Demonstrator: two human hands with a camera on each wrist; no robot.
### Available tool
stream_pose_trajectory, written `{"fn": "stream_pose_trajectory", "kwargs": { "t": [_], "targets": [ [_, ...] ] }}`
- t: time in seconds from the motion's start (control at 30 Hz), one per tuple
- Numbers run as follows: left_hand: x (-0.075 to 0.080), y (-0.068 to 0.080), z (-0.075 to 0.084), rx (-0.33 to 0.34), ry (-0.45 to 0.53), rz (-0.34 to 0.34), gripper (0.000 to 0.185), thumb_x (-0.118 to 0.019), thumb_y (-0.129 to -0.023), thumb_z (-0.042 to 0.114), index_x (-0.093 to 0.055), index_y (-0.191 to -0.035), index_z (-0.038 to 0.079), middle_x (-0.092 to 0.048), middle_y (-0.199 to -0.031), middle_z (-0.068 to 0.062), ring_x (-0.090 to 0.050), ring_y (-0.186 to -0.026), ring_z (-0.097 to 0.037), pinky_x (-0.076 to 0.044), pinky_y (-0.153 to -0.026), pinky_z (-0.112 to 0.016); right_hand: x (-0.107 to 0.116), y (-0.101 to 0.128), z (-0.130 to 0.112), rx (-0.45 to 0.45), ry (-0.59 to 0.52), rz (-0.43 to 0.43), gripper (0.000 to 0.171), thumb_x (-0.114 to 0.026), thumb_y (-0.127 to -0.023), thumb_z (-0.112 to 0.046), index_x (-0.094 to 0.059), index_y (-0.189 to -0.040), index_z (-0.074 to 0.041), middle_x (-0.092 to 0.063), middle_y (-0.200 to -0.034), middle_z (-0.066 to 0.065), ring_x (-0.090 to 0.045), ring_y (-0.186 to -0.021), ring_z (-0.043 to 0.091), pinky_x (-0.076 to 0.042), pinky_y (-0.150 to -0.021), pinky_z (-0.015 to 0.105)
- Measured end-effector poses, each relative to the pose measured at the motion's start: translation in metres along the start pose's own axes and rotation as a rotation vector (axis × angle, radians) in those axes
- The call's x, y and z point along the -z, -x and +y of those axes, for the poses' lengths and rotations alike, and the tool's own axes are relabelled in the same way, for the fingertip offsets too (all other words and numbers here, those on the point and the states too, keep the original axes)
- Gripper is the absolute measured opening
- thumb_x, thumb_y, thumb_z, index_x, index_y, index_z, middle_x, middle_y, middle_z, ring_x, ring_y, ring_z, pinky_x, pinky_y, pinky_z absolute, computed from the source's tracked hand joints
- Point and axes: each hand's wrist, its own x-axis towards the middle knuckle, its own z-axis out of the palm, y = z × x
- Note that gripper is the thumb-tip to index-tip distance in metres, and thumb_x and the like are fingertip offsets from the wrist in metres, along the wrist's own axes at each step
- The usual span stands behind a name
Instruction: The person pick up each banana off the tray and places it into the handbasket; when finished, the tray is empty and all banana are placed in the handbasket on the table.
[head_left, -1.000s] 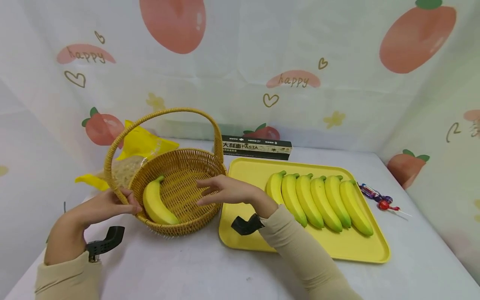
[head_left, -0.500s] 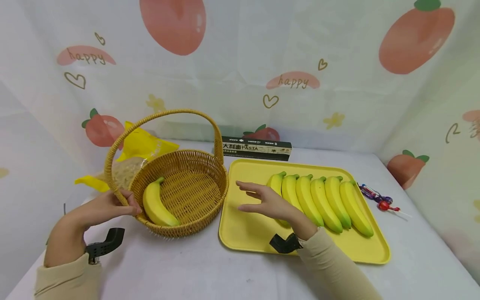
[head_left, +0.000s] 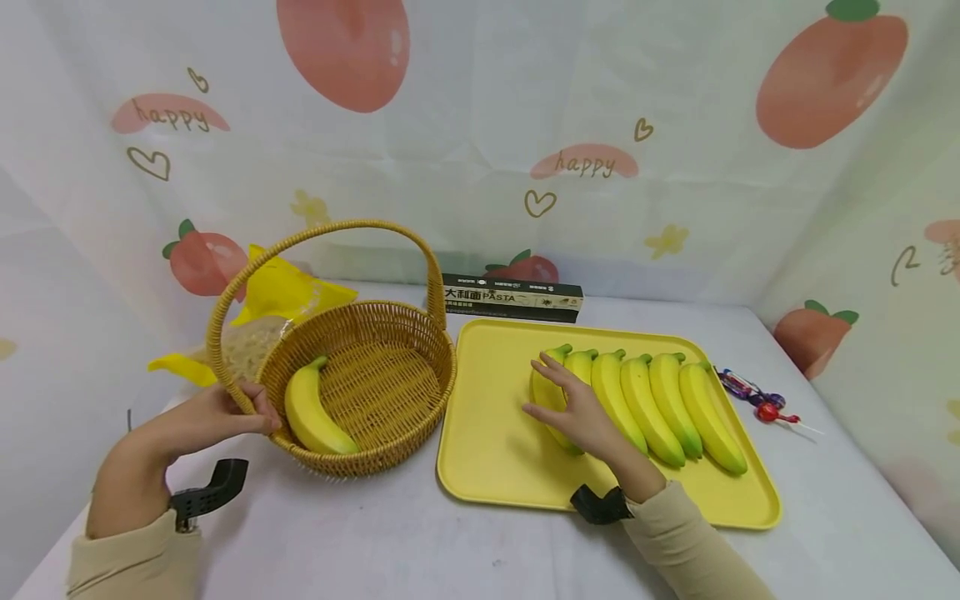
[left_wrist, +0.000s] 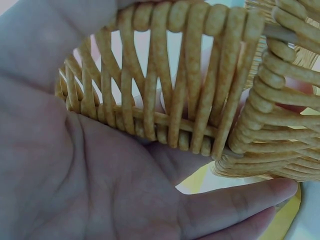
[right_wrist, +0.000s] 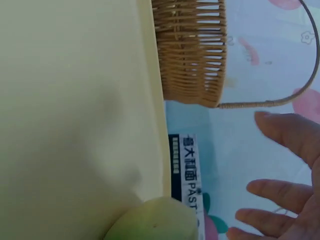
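Note:
My left hand point(head_left: 213, 417) grips the wicker basket point(head_left: 360, 462) at its left side, where the tall handle joins the rim. In the left wrist view, the woven handle base point(left_wrist: 170, 85) lies against the palm. One banana point(head_left: 311, 408) lies inside the basket, along its left wall. Over the left end of a row of bananas point(head_left: 652, 408), my right hand point(head_left: 581, 412) hovers with fingers spread and nothing held. These bananas lie side by side on a yellow tray point(head_left: 480, 467). The right wrist view shows a banana tip point(right_wrist: 155, 222) below the hand, apart from the fingers.
A black pasta box point(head_left: 513, 298) lies behind the tray. Behind the basket is a yellow bag point(head_left: 281, 287) with a clear part. Wrapped candies point(head_left: 750, 389) and a red lollipop point(head_left: 768, 412) lie right of the tray. A printed curtain point(head_left: 480, 150) hangs at the back.
My right hand has moved right, from above the basket to above the leftmost bananas on the tray. My left hand keeps its grip on the basket, which stays in place.

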Motion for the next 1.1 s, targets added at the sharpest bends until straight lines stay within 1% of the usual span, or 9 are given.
{"fn": "stream_pose_trajectory", "kwargs": {
  "t": [0.07, 0.17, 0.37, 0.53, 0.77, 0.83, 0.93, 1.03, 1.1],
  "targets": [
    [0.000, 0.000, 0.000, 0.004, 0.007, 0.001, 0.016, -0.058, -0.091, 0.012, -0.056, -0.081, 0.000, -0.060, -0.078, 0.004, -0.056, -0.078, -0.009, -0.045, -0.071, -0.019, 0.000, -0.001, 0.002, -0.015, 0.036, 0.004, 0.063, -0.070, -0.083, -0.017, -0.042, -0.137, 0.001, -0.030, -0.149, 0.020, -0.025, -0.138, 0.039, -0.029, -0.106, 0.055],
    [0.000, 0.000, 0.000, 0.012, -0.002, 0.000, 0.015, -0.058, -0.091, 0.013, -0.056, -0.082, 0.000, -0.061, -0.079, 0.005, -0.055, -0.078, -0.009, -0.045, -0.070, -0.020, 0.001, -0.001, 0.004, -0.046, 0.079, -0.015, 0.063, -0.069, -0.084, -0.019, -0.042, -0.136, 0.003, -0.029, -0.149, 0.022, -0.026, -0.137, 0.040, -0.028, -0.107, 0.054],
    [0.000, -0.001, 0.000, 0.012, 0.000, -0.007, 0.016, -0.057, -0.091, 0.013, -0.056, -0.083, 0.000, -0.062, -0.079, 0.003, -0.056, -0.079, -0.012, -0.045, -0.071, -0.020, -0.001, -0.001, 0.011, -0.078, 0.088, -0.059, 0.063, -0.069, -0.084, -0.020, -0.043, -0.136, 0.003, -0.030, -0.149, 0.021, -0.024, -0.138, 0.039, -0.026, -0.108, 0.054],
    [-0.001, -0.001, 0.003, 0.013, 0.009, -0.001, 0.017, -0.059, -0.090, 0.015, -0.056, -0.081, 0.001, -0.062, -0.078, 0.002, -0.056, -0.079, -0.011, -0.045, -0.072, -0.020, -0.003, -0.001, 0.013, -0.071, 0.091, -0.117, 0.061, -0.067, -0.084, -0.016, -0.042, -0.137, 0.003, -0.026, -0.150, 0.022, -0.019, -0.140, 0.039, -0.023, -0.109, 0.054],
    [0.000, -0.001, 0.001, -0.001, -0.007, -0.003, 0.016, -0.057, -0.091, 0.013, -0.056, -0.081, 0.000, -0.061, -0.079, 0.003, -0.056, -0.079, -0.009, -0.044, -0.071, -0.020, -0.008, 0.000, 0.020, 0.040, 0.140, -0.132, 0.059, -0.063, -0.082, 0.005, -0.039, -0.136, 0.009, -0.020, -0.150, 0.028, -0.015, -0.139, 0.044, -0.026, -0.107, 0.055],
    [0.000, -0.001, 0.001, 0.013, -0.009, 0.002, 0.016, -0.058, -0.091, 0.014, -0.056, -0.081, 0.001, -0.062, -0.079, 0.004, -0.056, -0.079, -0.009, -0.044, -0.071, -0.020, -0.009, 0.000, 0.020, 0.052, 0.145, -0.138, 0.061, -0.062, -0.081, 0.008, -0.037, -0.137, 0.009, -0.018, -0.150, 0.028, -0.016, -0.139, 0.043, -0.027, -0.106, 0.054],
    [0.000, -0.001, 0.001, 0.026, -0.016, 0.007, 0.017, -0.058, -0.091, 0.015, -0.056, -0.081, 0.002, -0.062, -0.079, 0.003, -0.056, -0.079, -0.009, -0.044, -0.071, -0.020, -0.010, 0.000, 0.021, 0.057, 0.154, -0.146, 0.064, -0.061, -0.081, 0.008, -0.032, -0.139, 0.010, -0.016, -0.151, 0.028, -0.016, -0.138, 0.043, -0.028, -0.106, 0.054],
    [-0.001, 0.000, 0.003, 0.035, -0.013, 0.008, 0.018, -0.059, -0.090, 0.017, -0.056, -0.081, 0.002, -0.061, -0.079, 0.002, -0.056, -0.079, -0.011, -0.044, -0.072, -0.020, -0.011, 0.000, 0.021, 0.028, 0.141, -0.147, 0.068, -0.062, -0.082, 0.005, -0.027, -0.141, 0.011, -0.011, -0.151, 0.029, -0.016, -0.139, 0.043, -0.028, -0.106, 0.054],
    [-0.002, 0.001, 0.004, 0.029, -0.008, 0.006, 0.018, -0.059, -0.090, 0.017, -0.055, -0.080, 0.002, -0.061, -0.078, 0.000, -0.056, -0.079, -0.013, -0.044, -0.071, -0.020, -0.012, 0.000, 0.022, 0.006, 0.134, -0.154, 0.071, -0.063, -0.083, 0.001, -0.024, -0.142, 0.010, -0.009, -0.151, 0.030, -0.014, -0.139, 0.043, -0.025, -0.107, 0.054]
  ]
}}
